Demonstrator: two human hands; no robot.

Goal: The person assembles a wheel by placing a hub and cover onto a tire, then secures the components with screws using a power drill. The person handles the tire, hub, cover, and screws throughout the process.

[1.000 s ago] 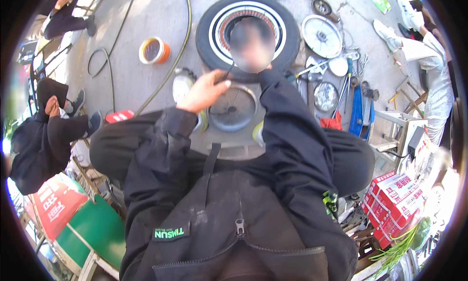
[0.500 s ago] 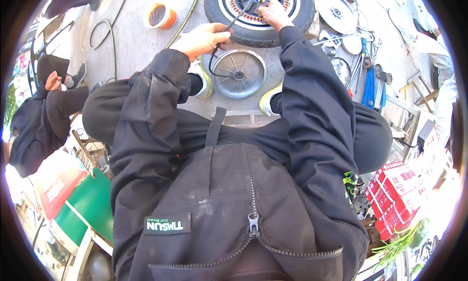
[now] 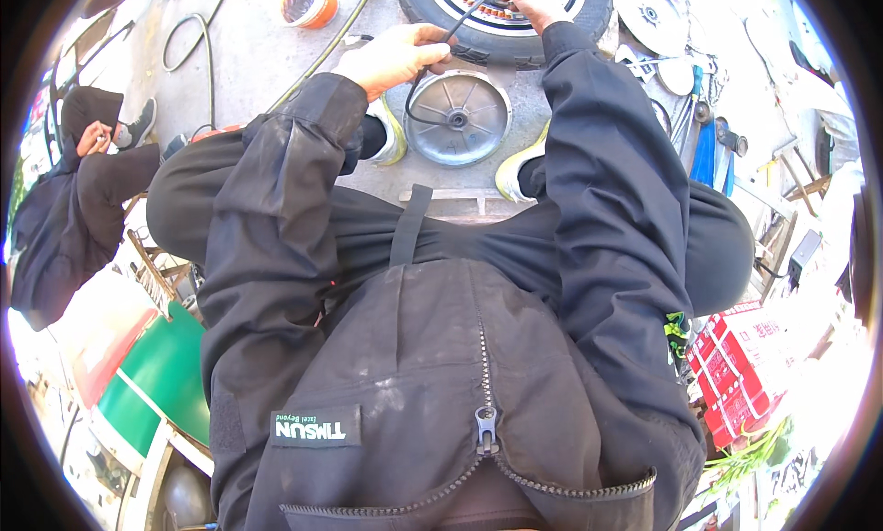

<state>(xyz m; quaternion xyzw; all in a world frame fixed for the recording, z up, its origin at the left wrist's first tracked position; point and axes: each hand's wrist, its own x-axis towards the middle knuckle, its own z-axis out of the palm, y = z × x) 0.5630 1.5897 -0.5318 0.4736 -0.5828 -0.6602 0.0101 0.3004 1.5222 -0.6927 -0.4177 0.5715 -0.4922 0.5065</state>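
My left hand (image 3: 394, 60) pinches a black cable (image 3: 460, 20) between thumb and fingers. From there the cable runs up to the hub of a wheel with a black tyre (image 3: 589, 36), and its other end loops down over a round metal cover (image 3: 474, 131). Copper-coloured windings ring the inside of the wheel, whose far part is cut off by the top edge. My right hand (image 3: 536, 1) is over the hub, its fingers closed together at the cable's upper stretch. The ribbed metal cover lies on the ground between my shoes, just below the wheel.
An orange tub (image 3: 309, 5) stands at the upper left, beside a long hose (image 3: 340, 48). On the right lie a metal disc (image 3: 651, 14), hand tools and a blue tool (image 3: 706, 158). A red box (image 3: 736, 375) sits lower right. Another person (image 3: 78, 200) sits at the left.
The view has shifted, so the wheel and cover appear higher and farther right. My right hand shows nearer the top edge. My left hand still holds the cable.
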